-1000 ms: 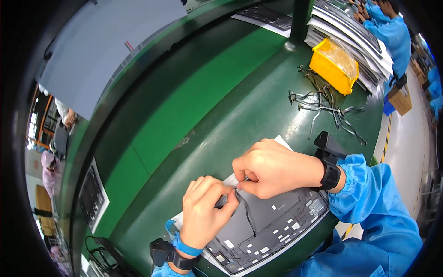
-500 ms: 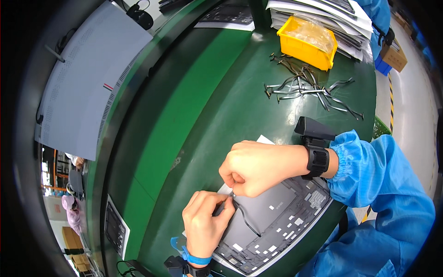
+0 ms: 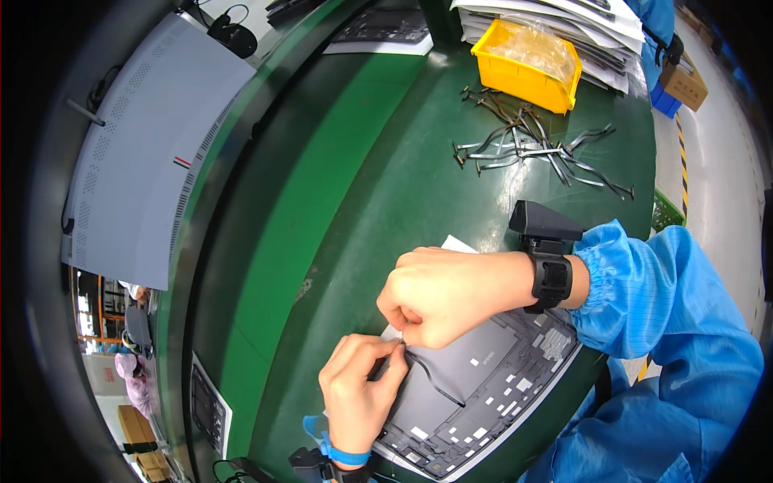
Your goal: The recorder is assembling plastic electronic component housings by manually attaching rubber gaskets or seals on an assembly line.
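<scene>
A thin dark flat cable [image 3: 435,381] runs from my fingertips down over a grey laptop cover panel [image 3: 455,369] dotted with small white pads. My left hand [image 3: 360,385] pinches the cable's upper end between thumb and forefinger. Just above it, my right hand [image 3: 439,296] is closed, its fingertips meeting at the same end of the cable; exactly what they grip there is hidden. The panel lies on a white sheet on the green bench, partly covered by both hands.
Several loose flat cables [image 3: 531,149] lie beyond my right hand. Behind them stands a yellow bin [image 3: 527,68] with clear plastic bags, next to stacked panels and white sheets [image 3: 600,36]. Another dark panel [image 3: 209,406] rests at the left. A large grey casing [image 3: 153,145] stands beyond the bench.
The free end of the cable has swung slightly to the right over the panel. Both hands keep their pinch at nearly the same place; the view has shifted a little.
</scene>
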Tool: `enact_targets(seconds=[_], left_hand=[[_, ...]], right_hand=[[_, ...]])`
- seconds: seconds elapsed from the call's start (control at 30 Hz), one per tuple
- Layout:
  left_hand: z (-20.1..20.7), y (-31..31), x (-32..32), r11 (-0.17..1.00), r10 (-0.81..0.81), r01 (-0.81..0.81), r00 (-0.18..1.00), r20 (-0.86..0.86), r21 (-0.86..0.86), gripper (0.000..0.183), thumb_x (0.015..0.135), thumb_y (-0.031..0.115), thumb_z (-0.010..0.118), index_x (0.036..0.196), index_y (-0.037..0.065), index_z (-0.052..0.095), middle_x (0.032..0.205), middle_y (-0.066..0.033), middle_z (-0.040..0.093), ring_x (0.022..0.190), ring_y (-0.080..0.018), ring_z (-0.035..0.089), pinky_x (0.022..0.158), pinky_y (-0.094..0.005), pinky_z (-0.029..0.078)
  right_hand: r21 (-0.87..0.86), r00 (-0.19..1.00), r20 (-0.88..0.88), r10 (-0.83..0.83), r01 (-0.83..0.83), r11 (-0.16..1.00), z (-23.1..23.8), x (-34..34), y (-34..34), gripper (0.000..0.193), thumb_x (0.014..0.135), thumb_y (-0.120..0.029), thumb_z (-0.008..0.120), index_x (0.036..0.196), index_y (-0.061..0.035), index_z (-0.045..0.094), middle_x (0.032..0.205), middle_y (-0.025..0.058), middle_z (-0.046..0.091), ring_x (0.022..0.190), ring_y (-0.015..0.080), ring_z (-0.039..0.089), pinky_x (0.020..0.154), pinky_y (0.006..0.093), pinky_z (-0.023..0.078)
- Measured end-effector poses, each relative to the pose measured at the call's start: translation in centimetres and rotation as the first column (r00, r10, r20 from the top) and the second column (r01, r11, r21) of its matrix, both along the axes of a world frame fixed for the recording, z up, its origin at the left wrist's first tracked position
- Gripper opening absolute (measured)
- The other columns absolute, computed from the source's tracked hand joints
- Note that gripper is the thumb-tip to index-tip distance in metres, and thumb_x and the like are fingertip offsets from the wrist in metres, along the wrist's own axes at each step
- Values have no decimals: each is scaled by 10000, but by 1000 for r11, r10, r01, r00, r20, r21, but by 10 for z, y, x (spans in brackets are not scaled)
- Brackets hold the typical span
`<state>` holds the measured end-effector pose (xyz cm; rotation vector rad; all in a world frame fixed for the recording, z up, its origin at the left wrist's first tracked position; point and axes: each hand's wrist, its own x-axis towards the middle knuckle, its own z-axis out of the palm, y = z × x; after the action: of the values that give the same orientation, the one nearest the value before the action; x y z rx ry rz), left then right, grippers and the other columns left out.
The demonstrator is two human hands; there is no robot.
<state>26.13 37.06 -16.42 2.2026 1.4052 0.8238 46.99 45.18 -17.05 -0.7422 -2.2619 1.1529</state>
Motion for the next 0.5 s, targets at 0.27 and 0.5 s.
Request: enact_targets(seconds=[0.27, 0.5], left_hand=[[3, -6, 4, 999, 37, -36, 997, -70, 16, 139, 756, -61, 813, 859, -27, 726, 865, -108, 712, 763, -271, 681, 668, -359, 558], [15, 0, 0, 995, 11, -14, 999, -31, -98, 103, 786, -51, 790, 873, -47, 737, 864, -131, 754, 720, -212, 727, 679, -307, 574]], right_hand=[[-23, 1000, 24, 8, -7, 1000, 0, -1, 1, 108, 653, -36, 661, 652, 69, 683, 620, 254, 649, 586, 400, 656, 557, 473, 492], [16, 1000, 16, 9, -9, 1000, -3, -2, 1, 107, 661, -38, 660, 649, 67, 679, 606, 252, 637, 576, 412, 646, 550, 477, 488]])
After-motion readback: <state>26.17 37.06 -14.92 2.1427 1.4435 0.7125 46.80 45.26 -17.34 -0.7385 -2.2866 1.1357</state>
